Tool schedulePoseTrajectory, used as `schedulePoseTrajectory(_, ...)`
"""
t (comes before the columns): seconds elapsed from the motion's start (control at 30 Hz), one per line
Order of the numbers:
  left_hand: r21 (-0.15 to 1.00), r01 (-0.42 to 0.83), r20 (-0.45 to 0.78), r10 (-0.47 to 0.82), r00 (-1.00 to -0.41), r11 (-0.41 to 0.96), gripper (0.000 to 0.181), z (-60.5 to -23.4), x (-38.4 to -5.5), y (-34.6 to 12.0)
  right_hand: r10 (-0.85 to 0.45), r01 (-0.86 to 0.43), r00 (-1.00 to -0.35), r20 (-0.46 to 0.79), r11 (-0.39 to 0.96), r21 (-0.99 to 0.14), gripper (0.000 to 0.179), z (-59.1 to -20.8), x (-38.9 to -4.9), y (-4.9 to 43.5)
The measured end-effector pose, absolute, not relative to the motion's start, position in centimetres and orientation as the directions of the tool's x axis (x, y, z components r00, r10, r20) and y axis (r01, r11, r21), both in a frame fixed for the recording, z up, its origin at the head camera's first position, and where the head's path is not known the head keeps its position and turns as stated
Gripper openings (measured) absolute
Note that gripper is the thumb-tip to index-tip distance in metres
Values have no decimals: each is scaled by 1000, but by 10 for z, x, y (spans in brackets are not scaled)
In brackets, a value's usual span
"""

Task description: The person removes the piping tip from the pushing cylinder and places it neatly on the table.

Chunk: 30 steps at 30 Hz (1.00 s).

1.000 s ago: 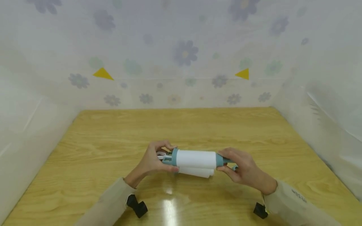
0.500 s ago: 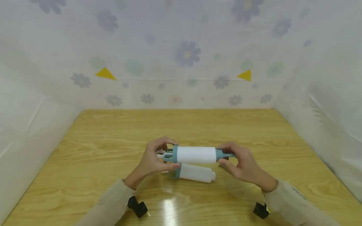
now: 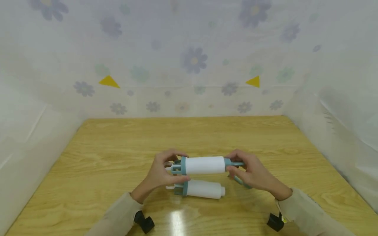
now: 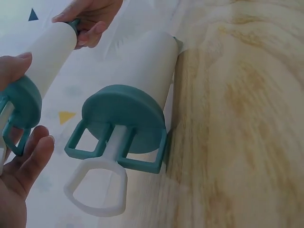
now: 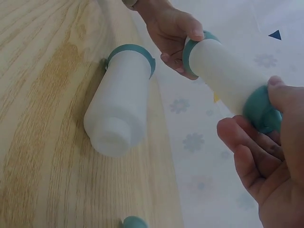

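A large white plastic syringe with a teal flange is held level above the table. My left hand grips it at the flange end, thumb and fingers on opposite sides; its white ring handle sticks out inside that hand. My right hand pinches the teal nozzle cap at the other end, its narrow tip pointing right. A second similar syringe lies on the table just nearer to me, its white outlet bare. A small teal piece lies below my right hand, partly hidden by it.
The wood-grain table has a patterned white sheet behind it and sheeting at both sides. Two yellow triangles mark the back sheet. Black camera mounts hang at both wrists.
The held syringe and the lying one, overlapping a second ago, now appear apart. The right fingers have shifted slightly on the nozzle cap, and more of the teal piece on the table shows.
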<state>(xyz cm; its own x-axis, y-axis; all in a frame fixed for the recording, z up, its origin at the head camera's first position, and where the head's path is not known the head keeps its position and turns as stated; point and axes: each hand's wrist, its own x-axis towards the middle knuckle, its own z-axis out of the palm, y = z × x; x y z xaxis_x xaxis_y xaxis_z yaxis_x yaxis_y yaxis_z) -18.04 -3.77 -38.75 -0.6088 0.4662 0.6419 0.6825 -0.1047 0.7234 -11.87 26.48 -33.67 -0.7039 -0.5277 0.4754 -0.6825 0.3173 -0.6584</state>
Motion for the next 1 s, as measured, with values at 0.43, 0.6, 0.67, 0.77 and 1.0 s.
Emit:
schedulePoseTrajectory(0.43, 656, 741, 731, 366, -576, -144, 42, -388, -173, -29, -510, -714, -677, 531, 279, -642, 23, -345, -114, 266)
schedulePoseTrajectory(0.6, 648, 751, 738, 351, -576, -128, 47, -387, -171, -27, -511, -746, -645, 568, 262, -612, 19, -347, -116, 268)
schedulePoseTrajectory(0.67, 663, 739, 725, 351, -592, -122, 45, -387, -170, -27, -512, -759, -634, 580, 268, -594, 18, -347, -116, 269)
schedulePoseTrajectory(0.77, 681, 723, 708, 354, -611, -114, 41, -386, -169, -26, -515, -781, -613, 599, 279, -559, 18, -346, -117, 269)
schedulePoseTrajectory(1.0, 757, 647, 628, 369, -685, -88, 41, -379, -166, -29, -522, -832, -550, 652, 279, -479, 22, -343, -119, 267)
